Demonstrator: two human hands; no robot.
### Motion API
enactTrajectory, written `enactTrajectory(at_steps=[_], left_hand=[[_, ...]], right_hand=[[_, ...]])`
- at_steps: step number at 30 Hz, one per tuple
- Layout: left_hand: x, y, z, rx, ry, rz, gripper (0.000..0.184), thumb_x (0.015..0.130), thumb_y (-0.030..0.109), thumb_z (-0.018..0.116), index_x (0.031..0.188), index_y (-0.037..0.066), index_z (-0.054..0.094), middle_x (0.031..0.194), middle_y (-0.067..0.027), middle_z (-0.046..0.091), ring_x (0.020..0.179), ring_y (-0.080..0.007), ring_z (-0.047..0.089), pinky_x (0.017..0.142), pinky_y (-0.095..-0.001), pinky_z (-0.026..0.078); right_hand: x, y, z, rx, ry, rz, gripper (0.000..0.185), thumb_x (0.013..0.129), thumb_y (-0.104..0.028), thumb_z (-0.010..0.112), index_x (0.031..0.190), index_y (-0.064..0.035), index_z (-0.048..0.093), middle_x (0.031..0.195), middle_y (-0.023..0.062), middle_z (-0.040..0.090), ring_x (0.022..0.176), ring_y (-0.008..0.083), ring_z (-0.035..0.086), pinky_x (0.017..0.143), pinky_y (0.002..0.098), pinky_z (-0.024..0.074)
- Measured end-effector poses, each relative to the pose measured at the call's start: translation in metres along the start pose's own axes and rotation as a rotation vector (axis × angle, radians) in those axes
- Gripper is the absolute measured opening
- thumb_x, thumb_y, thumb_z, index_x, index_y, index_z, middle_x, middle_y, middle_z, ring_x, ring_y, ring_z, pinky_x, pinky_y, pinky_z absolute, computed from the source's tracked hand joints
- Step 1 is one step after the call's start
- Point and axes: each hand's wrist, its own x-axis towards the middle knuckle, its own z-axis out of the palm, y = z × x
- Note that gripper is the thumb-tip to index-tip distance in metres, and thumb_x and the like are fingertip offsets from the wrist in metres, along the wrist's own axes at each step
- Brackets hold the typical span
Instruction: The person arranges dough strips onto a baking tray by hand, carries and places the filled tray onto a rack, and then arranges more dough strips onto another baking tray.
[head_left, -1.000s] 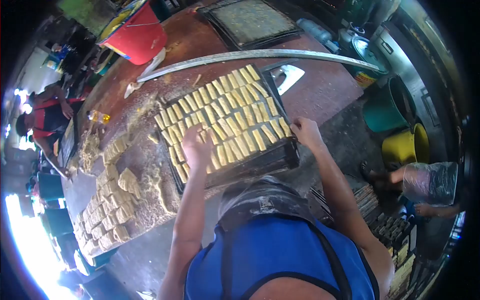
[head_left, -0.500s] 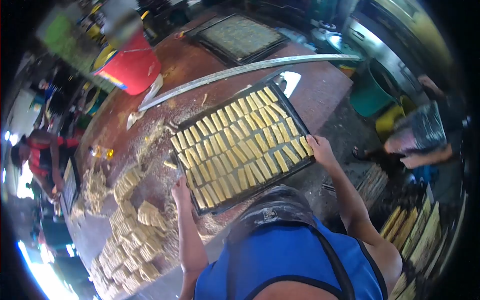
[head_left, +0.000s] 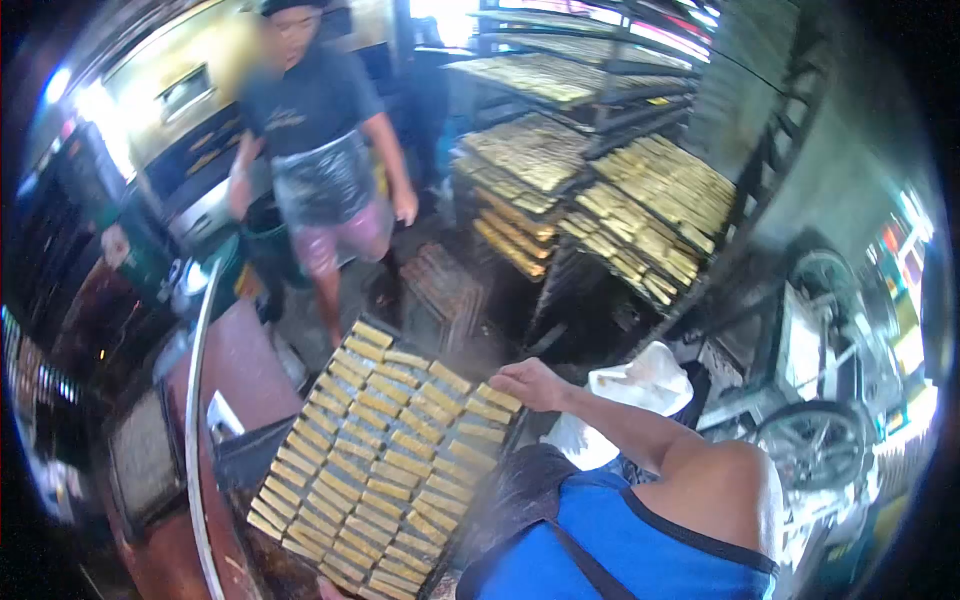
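A dark baking tray covered with rows of pale yellow dough strips is held up in front of me, tilted in view. My right hand is closed on its far right corner, thumb on top beside the end strips. At the bottom edge of the view, a small part of my left hand shows at the tray's near edge, gripping it; most of those fingers are hidden. The strips lie apart in several lines across the tray.
A rack holding several trays of strips stands ahead. A person in a plastic apron stands ahead left. The table bears a long metal bar and another tray. A white sack and wheeled machinery are right.
My view and body have swung right, away from the dough pile and red bucket, carrying the tray along. The rack and the apron-wearing person's whole body have come into view. Both hands still hold the tray.
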Motion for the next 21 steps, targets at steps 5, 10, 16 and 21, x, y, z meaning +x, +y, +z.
enactTrajectory(at_steps=[5,10,16,21], left_hand=[[0.077,0.051,0.001,0.952,-0.324,1.232,0.051,0.092,0.036,0.060,0.127,-0.002,0.057,0.113,-0.0181,0.064,0.102,-0.0370,0.062,0.086,-0.0443,0.050],[-0.011,0.102,0.135,0.325,-0.608,0.592,0.030,0.105,0.022,0.043,0.108,-0.004,0.060,0.104,-0.0081,0.062,0.094,-0.0172,0.056,0.081,-0.0315,0.045],[-0.032,0.061,0.248,0.111,-0.738,0.711,0.033,0.105,0.026,0.046,0.108,-0.003,0.061,0.098,-0.0067,0.064,0.087,-0.0134,0.057,0.084,-0.0279,0.044],[-0.085,0.041,0.309,0.048,-0.796,0.652,0.030,0.103,0.024,0.050,0.109,-0.004,0.062,0.099,-0.0077,0.065,0.089,-0.0146,0.057,0.083,-0.0284,0.044]], right_hand=[[-0.067,-0.040,-0.050,-0.055,0.289,0.110,0.032,0.099,-0.032,0.059,0.100,-0.0018,0.070,0.076,0.0056,0.066,0.074,0.0079,0.054,0.069,0.0319,0.0489],[-0.111,-0.047,-0.151,0.510,0.516,0.189,0.043,0.099,-0.038,0.058,0.107,0.0023,0.068,0.096,0.0064,0.069,0.090,0.0151,0.060,0.084,0.0334,0.0496],[-0.128,-0.061,-0.228,1.081,0.632,-0.215,0.049,0.102,-0.039,0.049,0.134,-0.0024,0.051,0.131,0.0144,0.060,0.119,0.0270,0.059,0.103,0.0436,0.0461],[-0.121,-0.040,-0.285,1.007,0.598,-0.371,0.044,0.102,-0.036,0.045,0.135,-0.0064,0.051,0.126,0.0079,0.063,0.110,0.0225,0.061,0.090,0.0358,0.0469]])
